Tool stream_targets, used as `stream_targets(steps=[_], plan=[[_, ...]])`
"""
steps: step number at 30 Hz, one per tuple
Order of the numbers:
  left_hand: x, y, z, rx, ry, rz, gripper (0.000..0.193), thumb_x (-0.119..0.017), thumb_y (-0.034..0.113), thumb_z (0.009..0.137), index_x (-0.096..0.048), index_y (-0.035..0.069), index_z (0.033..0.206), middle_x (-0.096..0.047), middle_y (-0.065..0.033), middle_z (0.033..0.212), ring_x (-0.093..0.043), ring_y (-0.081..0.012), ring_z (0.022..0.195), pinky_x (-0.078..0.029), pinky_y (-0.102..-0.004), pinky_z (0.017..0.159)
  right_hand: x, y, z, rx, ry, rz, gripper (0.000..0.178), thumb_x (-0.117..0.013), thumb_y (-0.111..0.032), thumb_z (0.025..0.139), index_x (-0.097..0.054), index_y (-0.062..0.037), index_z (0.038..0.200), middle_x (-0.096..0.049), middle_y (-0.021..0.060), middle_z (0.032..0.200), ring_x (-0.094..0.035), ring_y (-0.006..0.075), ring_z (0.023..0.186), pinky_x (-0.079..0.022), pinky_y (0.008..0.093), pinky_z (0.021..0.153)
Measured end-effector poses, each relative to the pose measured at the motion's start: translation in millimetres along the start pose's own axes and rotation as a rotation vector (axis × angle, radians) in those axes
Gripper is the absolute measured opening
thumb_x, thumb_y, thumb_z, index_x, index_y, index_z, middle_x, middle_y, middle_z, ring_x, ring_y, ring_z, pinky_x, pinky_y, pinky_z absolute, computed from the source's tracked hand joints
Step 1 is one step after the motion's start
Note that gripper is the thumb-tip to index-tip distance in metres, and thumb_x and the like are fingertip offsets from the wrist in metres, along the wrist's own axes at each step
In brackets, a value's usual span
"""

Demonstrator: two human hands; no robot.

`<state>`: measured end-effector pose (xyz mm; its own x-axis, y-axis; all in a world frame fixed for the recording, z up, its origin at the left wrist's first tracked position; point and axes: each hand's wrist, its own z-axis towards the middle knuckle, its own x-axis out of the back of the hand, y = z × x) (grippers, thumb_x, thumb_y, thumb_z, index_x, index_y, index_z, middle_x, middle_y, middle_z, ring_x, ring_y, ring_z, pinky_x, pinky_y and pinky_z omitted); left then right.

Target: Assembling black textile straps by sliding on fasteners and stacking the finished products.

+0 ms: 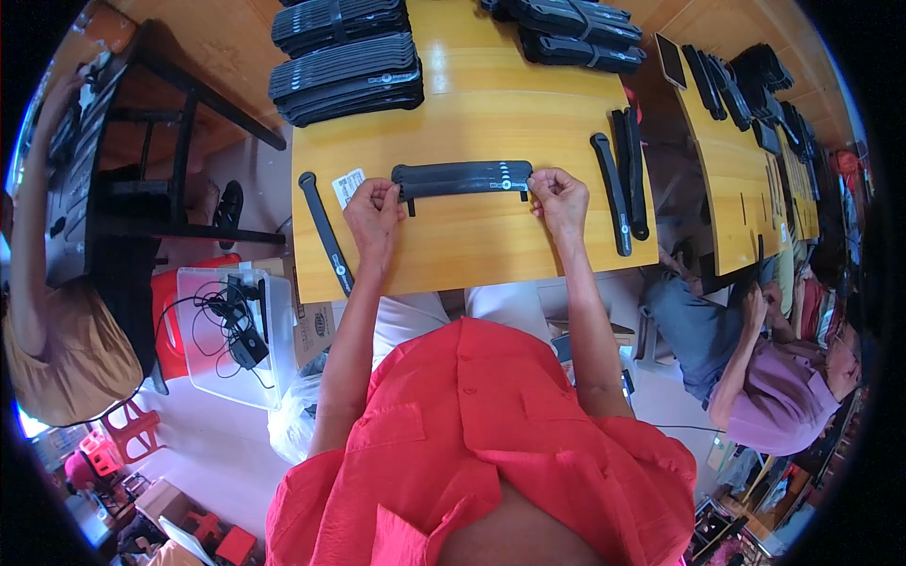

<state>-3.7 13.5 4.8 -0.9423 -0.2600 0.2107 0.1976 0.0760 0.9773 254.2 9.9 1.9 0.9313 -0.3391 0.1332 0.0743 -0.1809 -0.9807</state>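
A small stack of black straps (pixel 462 177) lies crosswise on the yellow table, with white print near its right end. My left hand (pixel 375 217) pinches the stack's left end, and my right hand (pixel 561 200) grips the right end between thumb and fingers. Two short dark tabs stick out below the stack, one near each end. Left of my left hand are a single black strap (pixel 326 234) and a white printed label (pixel 347 185), partly behind that hand. To the right of my right hand lie another loose strap (pixel 612 193) and a few more straps (pixel 629 170) beside it.
Banded bundles of black straps (pixel 347 80) pile up at the table's far left, with more bundles (pixel 580 47) at the far right. A clear plastic bin (pixel 203 354) holding cables stands on the floor at left. Co-workers sit on both sides; a second yellow table (pixel 731 189) is at right.
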Motion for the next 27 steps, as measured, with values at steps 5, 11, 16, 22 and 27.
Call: stream_targets(steps=[5,11,16,22,27], plan=[[-0.8,-1.4,0.5,0.004,0.015,0.010,0.007,-0.060,0.006,0.083,-0.059,-0.001,0.085,-0.057,-0.0032,0.067,-0.052,-0.0070,0.051,-0.045,-0.0204,0.045,-1.8,-3.6,-1.4,0.003,0.011,-0.011,0.004,-0.066,-0.001,0.077,-0.063,0.0012,0.077,-0.056,0.0015,0.058,-0.050,0.0060,0.043,-0.040,0.0196,0.036],[-3.8,0.0,1.9,-0.010,0.044,0.039,0.005,-0.060,0.002,0.081,-0.059,-0.003,0.081,-0.057,-0.0051,0.064,-0.052,-0.0080,0.049,-0.045,-0.0217,0.043,-2.0,-1.2,0.0,0.010,0.014,-0.020,0.004,-0.065,-0.001,0.076,-0.062,0.0014,0.076,-0.056,0.0017,0.058,-0.049,0.0062,0.043,-0.040,0.0198,0.036],[-4.8,-1.2,2.1,-0.067,0.056,0.110,0.005,-0.060,0.002,0.080,-0.058,-0.003,0.080,-0.056,-0.0062,0.063,-0.052,-0.0100,0.048,-0.044,-0.0232,0.042,-2.7,-1.9,-0.7,0.023,0.025,-0.029,0.004,-0.065,-0.001,0.076,-0.062,0.0018,0.075,-0.056,0.0019,0.057,-0.050,0.0067,0.043,-0.040,0.0202,0.036],[-3.1,-6.0,4.0,-0.156,0.058,0.171,0.004,-0.060,-0.001,0.079,-0.057,-0.004,0.078,-0.056,-0.0073,0.062,-0.054,-0.0124,0.047,-0.042,-0.0256,0.042,-3.4,-6.7,-3.0,0.041,0.024,-0.082,0.005,-0.065,-0.001,0.076,-0.062,0.0019,0.074,-0.055,0.0021,0.055,-0.049,0.0075,0.041,-0.040,0.0210,0.035],[-3.3,5.1,3.0,-0.118,0.044,0.150,0.004,-0.060,-0.003,0.078,-0.056,-0.004,0.077,-0.055,-0.0073,0.059,-0.053,-0.0126,0.046,-0.042,-0.0258,0.042,-3.0,-6.8,-1.2,0.026,0.033,-0.074,0.005,-0.065,0.000,0.076,-0.061,0.0018,0.072,-0.055,0.0024,0.055,-0.049,0.0078,0.040,-0.040,0.0215,0.035]])
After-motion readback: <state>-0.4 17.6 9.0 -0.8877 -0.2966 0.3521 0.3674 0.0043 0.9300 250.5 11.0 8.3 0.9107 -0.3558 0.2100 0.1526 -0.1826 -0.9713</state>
